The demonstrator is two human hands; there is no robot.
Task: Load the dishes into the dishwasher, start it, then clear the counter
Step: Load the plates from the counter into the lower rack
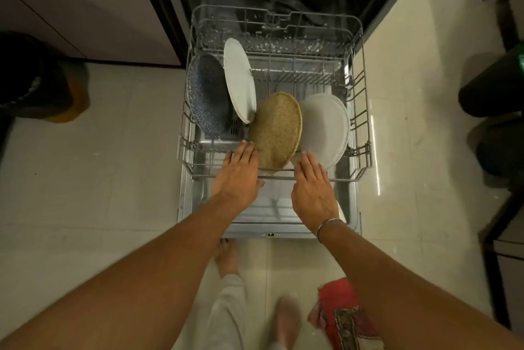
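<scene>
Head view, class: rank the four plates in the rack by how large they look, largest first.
1. Tan speckled plate
2. White plate on the right
3. Blue plate and white plate beside it: both stand edge-on, so too unsure to separate.

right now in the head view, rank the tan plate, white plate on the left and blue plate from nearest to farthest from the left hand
1. tan plate, beside the left hand, rack front.
2. blue plate, far left.
3. white plate, standing further back.
Blue and white are close to call.
</scene>
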